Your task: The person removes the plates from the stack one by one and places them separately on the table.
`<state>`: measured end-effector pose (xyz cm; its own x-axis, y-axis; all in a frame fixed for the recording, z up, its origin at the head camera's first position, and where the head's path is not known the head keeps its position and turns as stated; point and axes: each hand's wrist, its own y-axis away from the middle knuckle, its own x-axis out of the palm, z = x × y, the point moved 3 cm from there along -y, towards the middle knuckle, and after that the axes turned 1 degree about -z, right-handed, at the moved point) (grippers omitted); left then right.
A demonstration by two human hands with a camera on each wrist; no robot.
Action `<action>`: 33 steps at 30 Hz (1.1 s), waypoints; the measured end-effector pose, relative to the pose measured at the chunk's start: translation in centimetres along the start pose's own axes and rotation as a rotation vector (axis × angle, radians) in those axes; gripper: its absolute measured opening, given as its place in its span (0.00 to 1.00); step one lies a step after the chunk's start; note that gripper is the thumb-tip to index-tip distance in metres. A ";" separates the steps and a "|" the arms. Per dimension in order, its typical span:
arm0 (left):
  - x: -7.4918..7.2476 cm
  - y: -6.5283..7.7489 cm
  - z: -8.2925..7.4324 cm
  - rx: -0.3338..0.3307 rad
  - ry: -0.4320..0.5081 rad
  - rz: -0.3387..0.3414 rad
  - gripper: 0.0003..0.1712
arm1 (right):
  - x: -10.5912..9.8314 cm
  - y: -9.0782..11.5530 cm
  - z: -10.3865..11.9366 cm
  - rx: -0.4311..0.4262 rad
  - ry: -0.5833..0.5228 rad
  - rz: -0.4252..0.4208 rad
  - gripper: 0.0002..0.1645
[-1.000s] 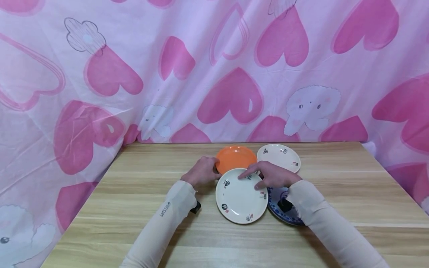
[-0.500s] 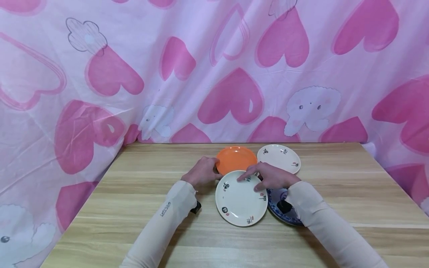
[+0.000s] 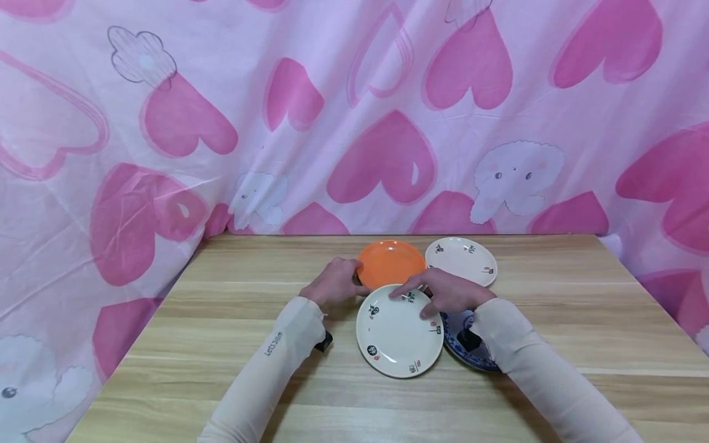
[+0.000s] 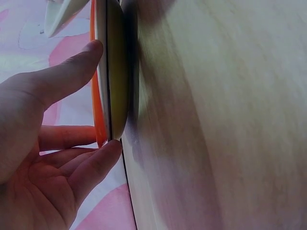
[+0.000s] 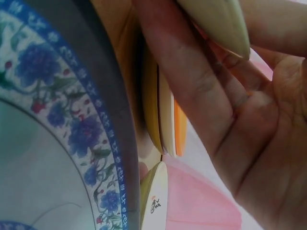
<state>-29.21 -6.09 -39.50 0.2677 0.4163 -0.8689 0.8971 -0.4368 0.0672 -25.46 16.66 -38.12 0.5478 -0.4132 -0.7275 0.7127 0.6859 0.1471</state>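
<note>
A round white plate (image 3: 399, 338) with small black and red motifs is in my right hand (image 3: 451, 290), tilted over the table. Thumb and index finger lie on its upper face, and other fingers (image 5: 187, 76) reach beneath its rim. My left hand (image 3: 335, 284) holds the left edge of a plate stack, thumb and fingertips against the rims. An orange plate (image 3: 390, 263) tops that stack; below it show a white plate (image 5: 166, 115) and a yellowish plate (image 4: 118, 72). The held plate covers the stack's near edge.
Under my right wrist lies a larger plate (image 5: 81, 120) with a blue floral border. Another white patterned plate (image 3: 462, 259) rests at the back right, beside the orange one. Behind the wooden table (image 3: 232, 283) hangs a pink heart-print cloth (image 3: 310, 166).
The white plate in my right hand has shifted slightly toward me, with its near edge lower. My left hand keeps its place at the stack.
</note>
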 end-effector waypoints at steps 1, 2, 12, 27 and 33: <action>0.0 0.0 0.0 0.002 -0.002 0.000 0.16 | 0.0 0.0 0.0 0.003 -0.003 0.000 0.41; 0.0 0.0 0.0 0.002 -0.003 0.001 0.16 | 0.0 -0.1 0.0 0.005 -0.005 0.001 0.41; 0.1 0.0 0.0 -0.015 -0.008 0.005 0.19 | 0.2 -0.2 0.1 0.024 -0.015 0.008 0.41; -0.1 -0.1 -0.1 -0.008 -0.016 0.001 0.20 | 0.7 -0.5 0.6 0.019 0.106 -0.013 0.37; -0.1 -0.1 0.0 0.005 -0.016 -0.004 0.20 | 0.9 -0.5 0.8 0.068 0.107 -0.011 0.34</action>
<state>-29.33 -6.04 -39.44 0.2587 0.4051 -0.8769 0.8961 -0.4396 0.0613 -25.03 15.48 -38.32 0.4924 -0.3513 -0.7963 0.7485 0.6379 0.1814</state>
